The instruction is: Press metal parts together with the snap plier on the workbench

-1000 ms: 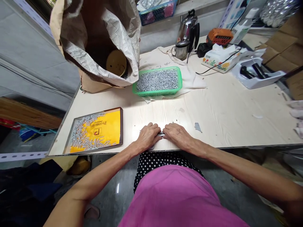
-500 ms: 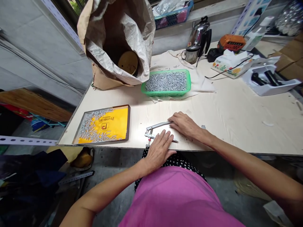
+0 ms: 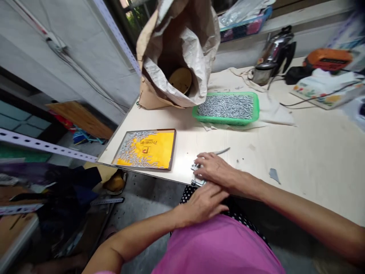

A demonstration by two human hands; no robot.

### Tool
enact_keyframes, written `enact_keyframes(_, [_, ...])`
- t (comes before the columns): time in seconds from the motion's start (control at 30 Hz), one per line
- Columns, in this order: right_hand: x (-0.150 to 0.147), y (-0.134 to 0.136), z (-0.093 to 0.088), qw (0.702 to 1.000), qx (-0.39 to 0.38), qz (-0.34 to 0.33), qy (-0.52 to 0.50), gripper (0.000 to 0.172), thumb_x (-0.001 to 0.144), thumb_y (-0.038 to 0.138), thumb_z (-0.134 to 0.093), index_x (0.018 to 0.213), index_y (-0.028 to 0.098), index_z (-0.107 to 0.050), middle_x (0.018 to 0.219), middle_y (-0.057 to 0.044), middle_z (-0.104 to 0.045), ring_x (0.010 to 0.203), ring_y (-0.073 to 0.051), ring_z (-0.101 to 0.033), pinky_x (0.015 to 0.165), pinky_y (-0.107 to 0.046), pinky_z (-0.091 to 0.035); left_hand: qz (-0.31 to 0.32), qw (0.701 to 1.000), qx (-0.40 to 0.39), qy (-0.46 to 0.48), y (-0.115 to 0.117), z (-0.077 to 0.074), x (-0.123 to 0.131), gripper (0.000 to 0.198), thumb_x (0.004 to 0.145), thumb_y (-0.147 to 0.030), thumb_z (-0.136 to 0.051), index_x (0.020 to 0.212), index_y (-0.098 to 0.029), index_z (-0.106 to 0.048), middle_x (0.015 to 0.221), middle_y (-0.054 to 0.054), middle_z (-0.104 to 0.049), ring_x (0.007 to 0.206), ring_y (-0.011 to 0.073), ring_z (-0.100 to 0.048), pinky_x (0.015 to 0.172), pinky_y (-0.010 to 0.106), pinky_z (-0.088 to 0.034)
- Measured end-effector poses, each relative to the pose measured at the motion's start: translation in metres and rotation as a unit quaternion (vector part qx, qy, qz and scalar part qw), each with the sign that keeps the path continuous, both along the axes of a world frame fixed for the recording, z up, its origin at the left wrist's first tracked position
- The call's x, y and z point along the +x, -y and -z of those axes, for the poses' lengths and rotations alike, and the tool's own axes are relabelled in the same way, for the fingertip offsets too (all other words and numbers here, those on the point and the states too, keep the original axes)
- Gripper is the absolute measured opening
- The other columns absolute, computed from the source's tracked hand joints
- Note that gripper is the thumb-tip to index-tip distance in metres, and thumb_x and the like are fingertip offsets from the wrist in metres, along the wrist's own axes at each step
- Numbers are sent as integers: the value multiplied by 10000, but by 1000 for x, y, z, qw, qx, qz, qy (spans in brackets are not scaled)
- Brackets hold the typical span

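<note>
A silvery, plier-like hand tool (image 3: 223, 150) lies by the table's front edge; its two handles and spring showed earlier. My right hand (image 3: 218, 169) now covers most of it, fingers bent over its jaw end, while one handle sticks out behind the hand. My left hand (image 3: 203, 203) rests at the table edge just below, fingers stretched and close together, overlapping the right hand's near side. Whether it touches the tool's lower handle is hidden. Left of the hands sits a shallow tray (image 3: 173, 150) with a yellow sheet (image 3: 159, 146) and many small metal pins (image 3: 131, 150).
A green basket (image 3: 256, 108) full of similar metal pins stands behind the hands. Beside it is a large open paper sack (image 3: 154, 89) holding a round yellowish thing (image 3: 180, 80). A kettle (image 3: 275, 47), glass mug (image 3: 262, 74) and tissue pack (image 3: 325, 89) occupy the back right. A grey scrap (image 3: 274, 175) lies rightward.
My right hand has gone from the far handle's end to the tool's jaw end, covering it. My left hand has drawn slightly back toward my body. The view has swung left.
</note>
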State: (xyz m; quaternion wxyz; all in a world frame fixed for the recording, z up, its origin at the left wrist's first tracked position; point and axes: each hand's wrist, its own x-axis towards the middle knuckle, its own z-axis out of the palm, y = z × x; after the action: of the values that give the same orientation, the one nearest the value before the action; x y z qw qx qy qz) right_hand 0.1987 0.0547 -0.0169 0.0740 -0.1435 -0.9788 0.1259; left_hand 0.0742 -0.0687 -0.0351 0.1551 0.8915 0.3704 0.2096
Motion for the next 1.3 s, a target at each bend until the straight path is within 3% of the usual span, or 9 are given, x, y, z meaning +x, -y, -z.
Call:
enact_keyframes(0.1, [-14, 4, 6, 997, -3, -72, -10, 98, 872, 290, -651, 827, 227, -711, 1055, -85, -630, 1141, -282, -447, 834, -371, -336, -47, 995, 91, 9, 6, -16, -41, 157, 936, -239, -569, 1036, -152, -654, 1001, 79, -701, 991, 183, -624, 949, 339, -499])
enact_keyframes(0.23, [-31, 1, 21, 994, 24, -102, -18, 98, 881, 219, -622, 800, 195, -672, 987, -85, -637, 1128, -284, -473, 826, -379, -348, -318, 937, 124, -77, -14, -36, -140, 169, 952, -186, -515, 993, -150, -675, 910, 79, -683, 868, 196, -589, 825, 345, -499])
enact_keyframes(0.33, [-39, 5, 28, 993, 13, -104, -55, 108, 901, 163, -564, 819, 177, -634, 934, -82, -638, 1005, -238, -523, 799, -359, -367, -439, 878, 56, -185, -34, -44, -206, 198, 945, -208, -523, 1020, -151, -697, 978, 99, -685, 951, 239, -569, 863, 371, -476])
enact_keyframes(0.5, [-29, -11, 9, 972, -38, 12, -230, 159, 952, 143, -431, 880, 178, -569, 824, -54, -602, 796, -183, -532, 726, -312, -404, -383, 866, -73, -314, -48, -39, -244, 241, 960, -259, -493, 927, -189, -721, 1001, 87, -668, 980, 244, -534, 835, 333, -451])
enact_keyframes(0.73, [12, -110, -43, 915, 85, 287, -271, 126, 904, 152, -514, 998, 191, -588, 959, -91, -632, 885, -237, -595, 772, -366, -474, -334, 890, -56, -304, -60, -18, -259, 312, 936, -225, -419, 746, -192, -664, 888, 95, -659, 928, 258, -560, 814, 358, -459])
enact_keyframes(0.83, [24, -111, -44, 918, 95, 303, -237, 260, 903, 160, -542, 1160, 181, -574, 1158, -139, -611, 1039, -275, -587, 854, -421, -488, -357, 905, -36, -227, -65, -20, -255, 286, 903, -272, -418, 780, -198, -665, 875, 100, -676, 915, 265, -588, 826, 378, -474])
enact_keyframes(1.0, [37, -36, -15, 949, -34, 233, -208, 171, 973, 214, -485, 1079, 183, -616, 994, -76, -654, 905, -204, -623, 802, -350, -510, -394, 913, -107, -2, -62, -38, -185, 280, 828, -426, -496, 867, -201, -657, 869, 64, -717, 807, 221, -659, 777, 332, -508])
enact_keyframes(1.17, [51, 36, 15, 960, -105, 215, -143, 154, 955, 275, -553, 1042, 192, -648, 975, -70, -652, 919, -217, -597, 817, -372, -487, -345, 875, -314, 131, -62, -42, -99, 296, 730, -440, -601, 837, -170, -656, 707, 25, -668, 634, 160, -607, 603, 254, -469])
enact_keyframes(1.3, [54, 59, 34, 957, -100, 238, -132, 255, 962, 244, -523, 1199, 194, -604, 1015, -88, -630, 939, -230, -561, 816, -384, -467, -338, 815, -438, 172, -64, -26, -75, 360, 688, -474, -651, 800, -132, -679, 696, 33, -650, 564, 117, -524, 545, 230, -417])
